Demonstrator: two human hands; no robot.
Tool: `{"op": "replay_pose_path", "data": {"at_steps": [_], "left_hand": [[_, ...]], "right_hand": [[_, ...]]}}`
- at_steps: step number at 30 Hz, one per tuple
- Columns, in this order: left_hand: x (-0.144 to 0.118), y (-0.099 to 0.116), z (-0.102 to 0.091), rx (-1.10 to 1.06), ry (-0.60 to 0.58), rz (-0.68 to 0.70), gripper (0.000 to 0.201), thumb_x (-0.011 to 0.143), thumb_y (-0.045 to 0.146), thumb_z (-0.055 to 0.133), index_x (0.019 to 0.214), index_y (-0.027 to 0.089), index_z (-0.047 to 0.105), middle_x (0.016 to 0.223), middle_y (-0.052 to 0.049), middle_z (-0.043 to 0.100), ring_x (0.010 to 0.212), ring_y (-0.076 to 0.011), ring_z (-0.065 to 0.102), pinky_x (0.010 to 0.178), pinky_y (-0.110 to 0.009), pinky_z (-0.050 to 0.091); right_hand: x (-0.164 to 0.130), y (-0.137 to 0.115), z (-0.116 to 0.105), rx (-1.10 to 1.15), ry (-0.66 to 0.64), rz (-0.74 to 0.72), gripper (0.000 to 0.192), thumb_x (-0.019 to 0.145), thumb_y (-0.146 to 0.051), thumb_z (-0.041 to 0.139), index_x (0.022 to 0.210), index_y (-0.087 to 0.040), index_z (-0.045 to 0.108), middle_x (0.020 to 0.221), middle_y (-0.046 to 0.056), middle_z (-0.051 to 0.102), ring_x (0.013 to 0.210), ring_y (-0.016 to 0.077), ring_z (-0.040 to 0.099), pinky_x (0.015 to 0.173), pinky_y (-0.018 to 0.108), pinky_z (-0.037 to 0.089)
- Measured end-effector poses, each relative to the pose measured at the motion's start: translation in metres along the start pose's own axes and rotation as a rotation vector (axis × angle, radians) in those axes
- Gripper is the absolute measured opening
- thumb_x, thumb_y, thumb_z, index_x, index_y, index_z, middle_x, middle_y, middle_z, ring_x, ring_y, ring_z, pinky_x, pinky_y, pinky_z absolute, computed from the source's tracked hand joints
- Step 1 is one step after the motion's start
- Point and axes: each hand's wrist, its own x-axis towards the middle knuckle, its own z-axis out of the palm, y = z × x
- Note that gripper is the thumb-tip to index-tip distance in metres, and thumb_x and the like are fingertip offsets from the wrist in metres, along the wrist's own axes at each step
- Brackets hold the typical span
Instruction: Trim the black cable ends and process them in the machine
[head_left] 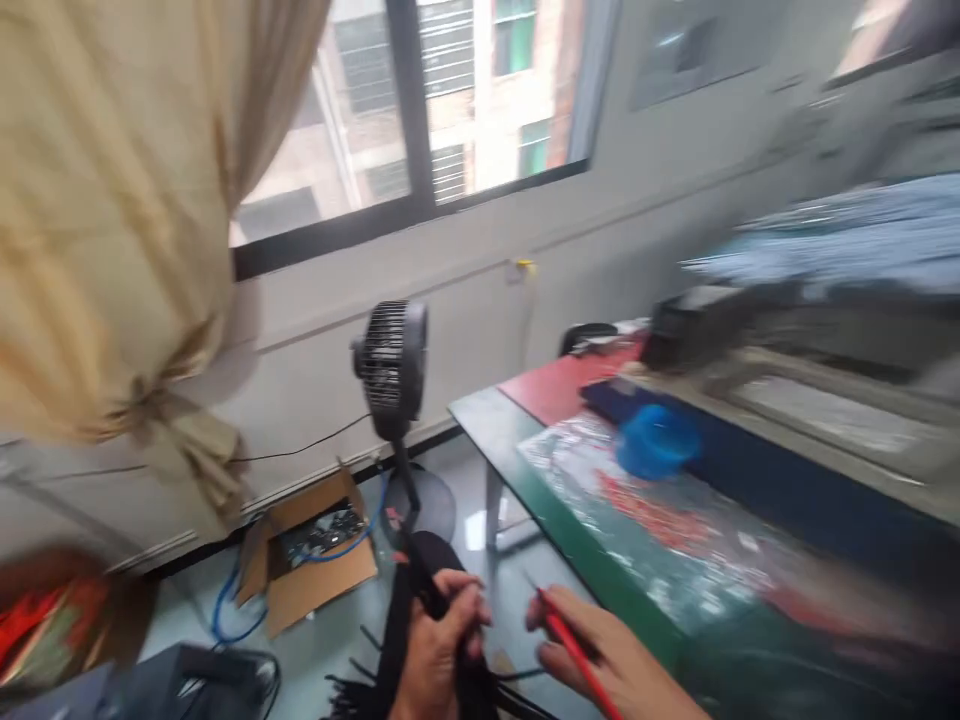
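Observation:
My left hand [442, 640] is at the bottom centre, its fingers curled round a black stick-like object [426, 588] that I cannot identify. The thumb and forefinger are pinched close together; blur hides whether something small sits between them. To its right, my right hand [600, 650] grips a slender red tool [574, 650] much as one holds a pen. A thin tip sticks out from this tool toward the left hand. A gap separates the two hands, both in front of the green-edged table.
A grey fan [390, 370] stands by the wall. An open cardboard box [322, 590] with dark parts and a blue hose is on the floor. On the table [480, 410], a blue container [658, 442] and small red pieces [660, 515] lie on clear plastic. A curtain [112, 200] hangs left.

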Motion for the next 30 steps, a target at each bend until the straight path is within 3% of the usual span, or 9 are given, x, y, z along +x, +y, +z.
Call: {"op": "replay_pose_path", "data": {"at_steps": [4,9,18,26,30], "left_hand": [[0.015,0.004,-0.001,0.093,-0.014,0.032,0.023,0.067,0.037,0.056,0.077,0.016,0.055,0.054,0.006,0.053,0.039,-0.0005,0.032,0.042,-0.021,0.017],[0.016,-0.001,0.005,0.186,-0.017,0.045,0.023,0.062,0.038,0.061,0.069,0.016,0.057,0.049,0.005,0.053,0.039,-0.0014,0.034,0.041,-0.02,0.02],[0.019,-0.004,0.005,0.364,-0.017,0.094,0.034,0.056,0.045,0.064,0.069,0.014,0.061,0.045,0.004,0.054,0.036,-0.0019,0.034,0.038,-0.019,0.019],[0.026,-0.005,0.007,0.429,-0.034,0.111,0.035,0.057,0.045,0.063,0.07,0.013,0.061,0.047,0.003,0.056,0.035,-0.0015,0.032,0.038,-0.02,0.018],[0.029,-0.008,0.01,0.352,-0.05,0.08,0.034,0.057,0.043,0.064,0.073,0.013,0.062,0.048,0.004,0.056,0.036,-0.0012,0.033,0.039,-0.02,0.019]], "right_hand": [[0.003,-0.012,-0.005,-0.083,-0.017,0.117,0.027,0.074,-0.044,0.053,0.068,-0.017,0.054,0.066,-0.002,0.051,0.061,0.0111,0.044,0.055,0.02,0.031],[0.003,-0.015,-0.007,-0.126,-0.036,0.092,0.028,0.073,-0.043,0.055,0.063,-0.017,0.055,0.062,-0.004,0.047,0.056,0.0078,0.037,0.051,0.02,0.022],[0.004,-0.004,-0.004,-0.211,-0.023,0.111,0.037,0.072,-0.047,0.055,0.054,-0.015,0.056,0.048,-0.004,0.037,0.048,0.0067,0.027,0.047,0.021,0.017],[0.007,0.002,0.002,-0.197,0.044,0.165,0.035,0.071,-0.039,0.055,0.047,-0.013,0.053,0.043,-0.004,0.033,0.047,0.0064,0.02,0.045,0.022,0.015],[0.01,0.008,0.001,-0.015,0.098,0.149,0.038,0.071,-0.034,0.054,0.042,-0.013,0.044,0.039,-0.005,0.025,0.042,0.0045,0.02,0.043,0.021,0.014]]}}
